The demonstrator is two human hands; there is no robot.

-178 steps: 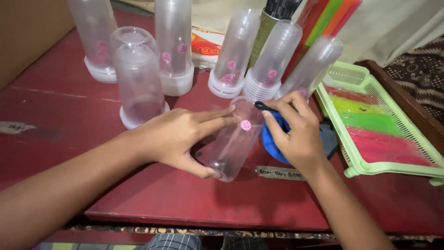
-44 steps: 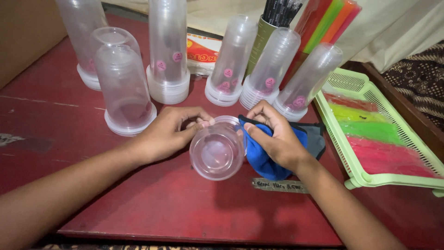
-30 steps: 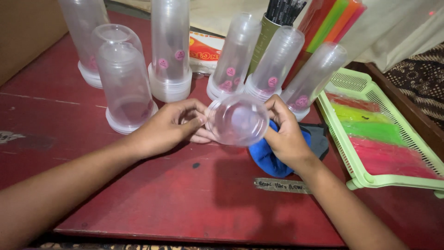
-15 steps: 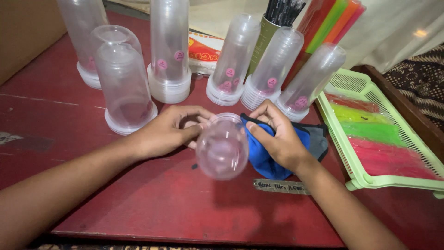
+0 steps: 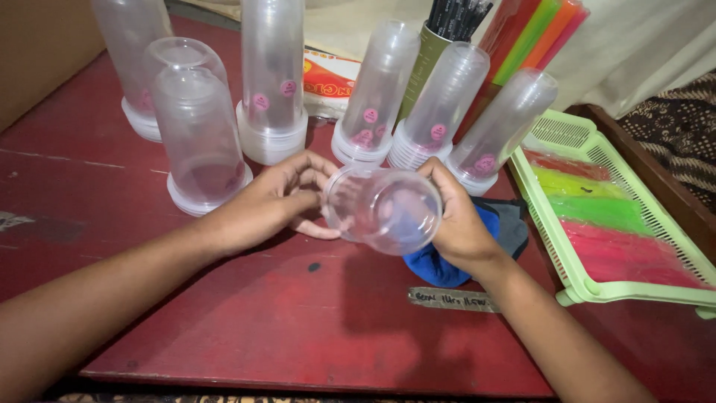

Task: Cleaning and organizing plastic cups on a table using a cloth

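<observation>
Clear plastic cup (image 5: 384, 210) at frame centre, held off the surface between both hands, lying on its side: open mouth faces the camera and slightly right, base toward the left hand, long axis running roughly away from the viewer and a bit leftward. Left hand (image 5: 272, 201) grips the base end, fingers curled round it, thumb underneath. Right hand (image 5: 459, 220) wraps the rim side from the right, fingers over the top edge. Both hands clamped on the cup, one at each end. Under the right hand lies a blue cloth (image 5: 440, 265), with a dark grey cloth (image 5: 511, 224) just beside it at right. Dark red painted wooden bench (image 5: 246, 321), scuffed, a small strip label (image 5: 451, 298) stuck lower centre. Along the upper part of the frame, stacks of clear plastic cups (image 5: 272, 82) stand mouth-down, several with small pink round stickers; the three at upper centre-right lean rightward. Behind them a green cylindrical tin with dark sticks (image 5: 440, 37) and a bundle of coloured strips (image 5: 537, 33). Right of frame, a light green perforated plastic tray (image 5: 567, 134) holding red, green and pink sheets. Pale cloth backdrop upper right, brown board upper left.
</observation>
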